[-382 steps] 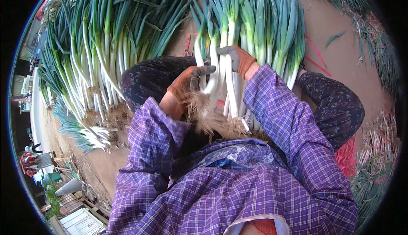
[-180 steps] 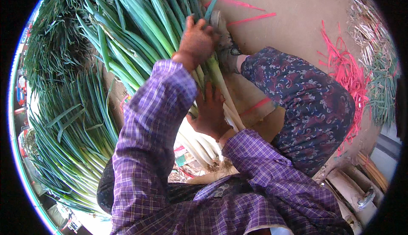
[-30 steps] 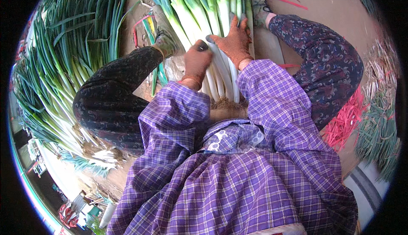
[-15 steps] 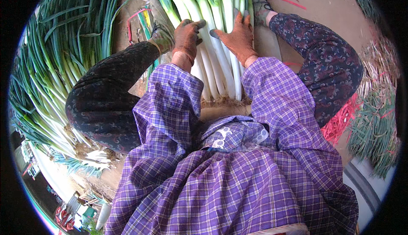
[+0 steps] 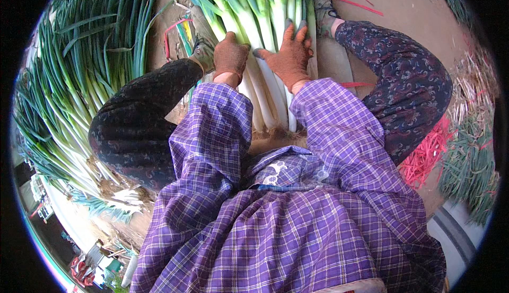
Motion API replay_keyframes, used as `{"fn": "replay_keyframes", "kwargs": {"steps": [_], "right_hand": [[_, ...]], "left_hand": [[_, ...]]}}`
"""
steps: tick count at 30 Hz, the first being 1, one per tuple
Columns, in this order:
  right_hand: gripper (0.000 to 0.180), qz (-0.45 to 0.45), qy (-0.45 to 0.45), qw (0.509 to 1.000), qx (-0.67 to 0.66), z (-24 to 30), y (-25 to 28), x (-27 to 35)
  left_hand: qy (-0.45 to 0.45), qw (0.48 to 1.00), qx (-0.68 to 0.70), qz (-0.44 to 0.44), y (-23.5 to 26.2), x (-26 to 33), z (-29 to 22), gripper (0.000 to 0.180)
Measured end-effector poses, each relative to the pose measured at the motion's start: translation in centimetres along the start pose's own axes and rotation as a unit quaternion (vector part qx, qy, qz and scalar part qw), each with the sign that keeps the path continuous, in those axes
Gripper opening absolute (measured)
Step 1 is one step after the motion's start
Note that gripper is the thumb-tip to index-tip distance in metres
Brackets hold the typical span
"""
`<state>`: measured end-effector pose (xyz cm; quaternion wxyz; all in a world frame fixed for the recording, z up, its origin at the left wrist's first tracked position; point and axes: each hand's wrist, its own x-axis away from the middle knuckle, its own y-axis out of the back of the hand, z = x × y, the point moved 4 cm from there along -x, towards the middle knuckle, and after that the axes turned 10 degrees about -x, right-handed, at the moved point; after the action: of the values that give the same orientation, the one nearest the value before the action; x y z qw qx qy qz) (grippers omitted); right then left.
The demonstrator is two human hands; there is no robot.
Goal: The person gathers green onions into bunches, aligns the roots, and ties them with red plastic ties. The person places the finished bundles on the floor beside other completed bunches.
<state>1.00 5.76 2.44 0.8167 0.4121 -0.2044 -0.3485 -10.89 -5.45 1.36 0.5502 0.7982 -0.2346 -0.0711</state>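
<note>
- Green onions, one bunch: lay upper centre of the frame between the two shoes; green leaves ran off the top edge, white stalks pointed down toward the lap.
- Roots, pale brown and stringy: sat at the bunch's lower end, centre of the frame.
- Left hand, orange-brown glove: I had it against the bunch's left side; fingers mostly hidden from my view, so I could not tell how tight the grip was.
- Right hand, matching glove, dark fingertips: I had it laid flat over the stalks on the right; grip wide, fingers spread upward, thumb pointing left.
- Sleeves, purple plaid: entered from the lower frame, one to each hand.
- Trousers, dark and patterned: knees bent outward, left and right of centre.
- Onion pile: filled the upper left, leaves upward, white ends toward the lower left.
- Red strips: one tangled heap, right of the frame, beside the knee.
- Leafy bundles, thin and green: lay along the right edge.
- Ground, brown: showed at upper right.
</note>
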Motion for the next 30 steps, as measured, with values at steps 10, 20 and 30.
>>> {"fn": "replay_keyframes", "kwargs": {"steps": [10,20,30], "right_hand": [[0.101,-0.033,-0.016,0.998,-0.046,-0.3,1.1,-0.4],[0.105,-0.009,-0.006,0.996,-0.084,-0.4,0.1,-0.3],[0.112,-0.011,0.006,1.000,-0.010,-1.3,-0.2,-0.3]], "left_hand": [[0.070,0.994,0.018,-0.086,0.8,1.8,0.0,0.062],[0.076,0.990,0.109,-0.056,-2.7,2.3,0.0,0.061],[-0.046,0.991,-0.063,0.106,9.4,1.6,-3.7,0.030]]}}
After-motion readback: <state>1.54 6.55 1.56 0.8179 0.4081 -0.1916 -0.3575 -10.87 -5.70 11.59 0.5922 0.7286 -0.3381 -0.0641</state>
